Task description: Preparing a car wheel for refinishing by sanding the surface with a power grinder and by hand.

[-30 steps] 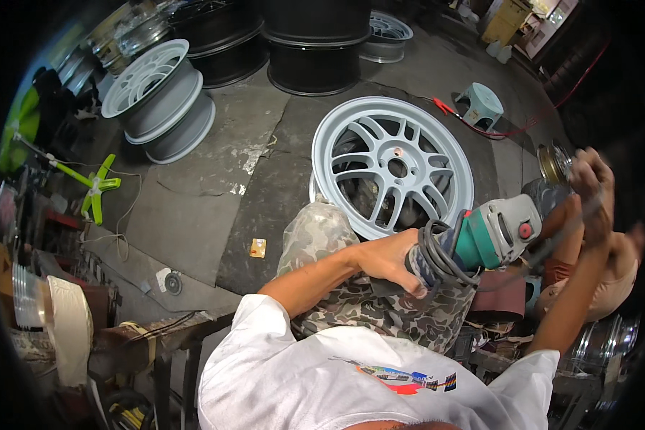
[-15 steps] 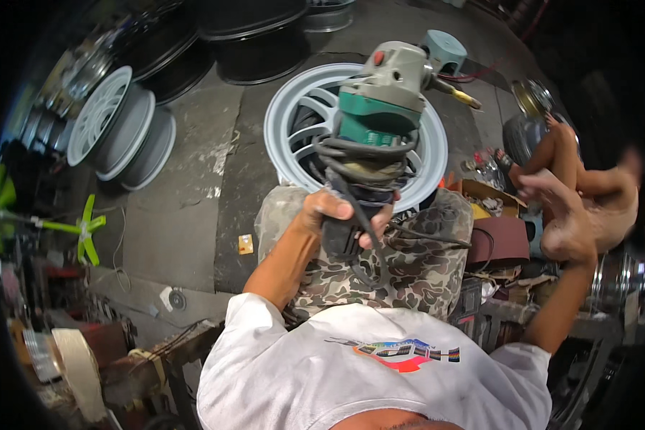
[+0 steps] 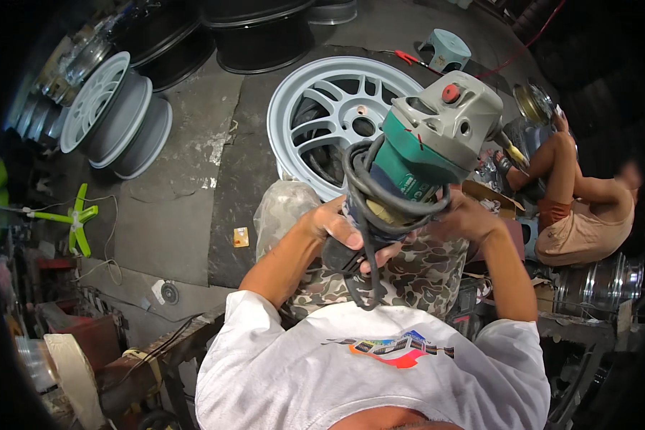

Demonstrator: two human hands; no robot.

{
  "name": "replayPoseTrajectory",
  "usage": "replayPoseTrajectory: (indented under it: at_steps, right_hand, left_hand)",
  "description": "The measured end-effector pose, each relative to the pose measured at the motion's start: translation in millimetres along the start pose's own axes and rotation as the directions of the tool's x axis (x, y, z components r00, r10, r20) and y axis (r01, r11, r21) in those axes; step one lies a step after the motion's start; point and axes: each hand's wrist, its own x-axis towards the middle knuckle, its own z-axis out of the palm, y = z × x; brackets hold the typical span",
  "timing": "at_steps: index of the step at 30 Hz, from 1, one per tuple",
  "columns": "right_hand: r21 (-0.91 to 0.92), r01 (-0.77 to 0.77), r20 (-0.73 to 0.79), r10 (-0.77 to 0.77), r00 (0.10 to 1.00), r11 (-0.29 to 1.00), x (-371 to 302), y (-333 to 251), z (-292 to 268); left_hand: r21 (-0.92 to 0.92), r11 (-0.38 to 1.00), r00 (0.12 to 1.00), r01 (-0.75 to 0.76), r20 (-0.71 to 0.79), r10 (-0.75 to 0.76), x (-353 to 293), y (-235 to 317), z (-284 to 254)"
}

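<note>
In front of my chest I hold an angle grinder [image 3: 416, 158] with a green body and a grey gear head, tilted up toward the right. My left hand [image 3: 344, 233] is closed around its black rear handle. A dark power cord [image 3: 369, 179] is looped several times round the body, and one loop hangs below my left hand. Against the grinder's right side is my right hand [image 3: 469, 218], beside the cord loops. Its fingers are blurred and partly hidden. Behind the grinder, a light grey spoked wheel rim [image 3: 283, 115] lies face up on the floor.
More grey rims [image 3: 115, 118] stand at the left, and black rims [image 3: 258, 46] at the far side. A pale blue stool [image 3: 448, 50] is beyond the grinder. Another person [image 3: 584, 215] sits at the right. A green-bladed fan [image 3: 79, 218] stands left, and a bench [image 3: 158, 351] nearer.
My right hand was raised open at the right and has come in to the grinder's side. The grinder has swung right and tilted, uncovering more of the rim.
</note>
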Motion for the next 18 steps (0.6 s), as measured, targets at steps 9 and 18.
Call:
replayPoseTrajectory:
  at_steps: [9, 18]
  right_hand:
    - [0.107, 0.442, -0.386, -0.372, 0.844, 0.891, -32, -25, -110]
    - [-0.592, 0.458, -0.526, -0.749, 0.403, 0.663, -127, -70, -99]
  left_hand:
    - [0.556, 0.816, 0.980, 0.157, -0.190, -0.059, 2, 8, 6]
    - [0.679, 0.697, 0.958, 0.231, -0.282, -0.042, 31, 14, 12]
